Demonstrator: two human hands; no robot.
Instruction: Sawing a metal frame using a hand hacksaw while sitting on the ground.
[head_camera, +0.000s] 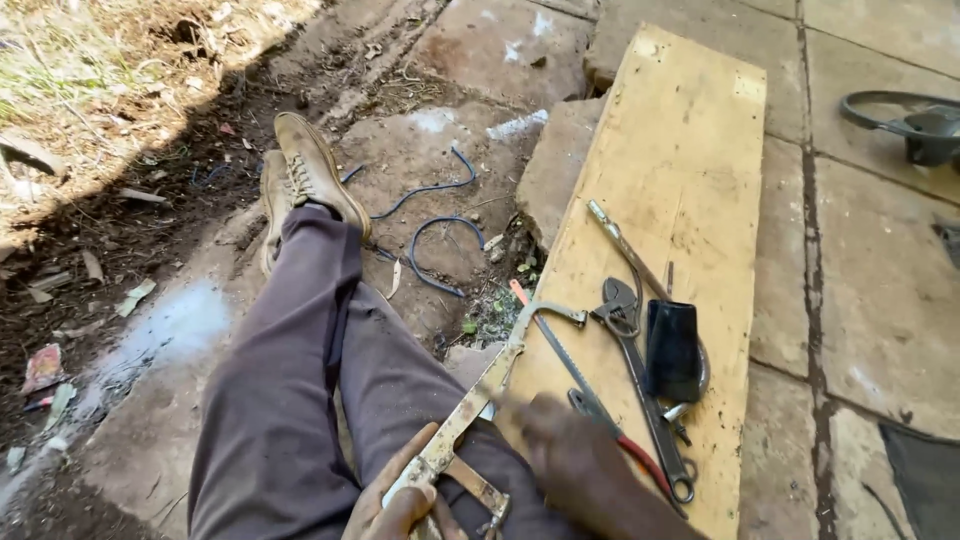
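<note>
Fingers of left hand (395, 510) wrapped in a closed grip round the handle end of a worn hacksaw (500, 375), whose frame slants up onto a wooden board (680, 150). Right hand (565, 450) blurred over the blade near the board's edge; cannot tell how far its grip is open or whether it touches. On the board: black cup (673, 350) standing upright, contents not visible; spanner (640, 385) just beside it; red-handled pliers (630, 452) partly under the right hand.
</note>
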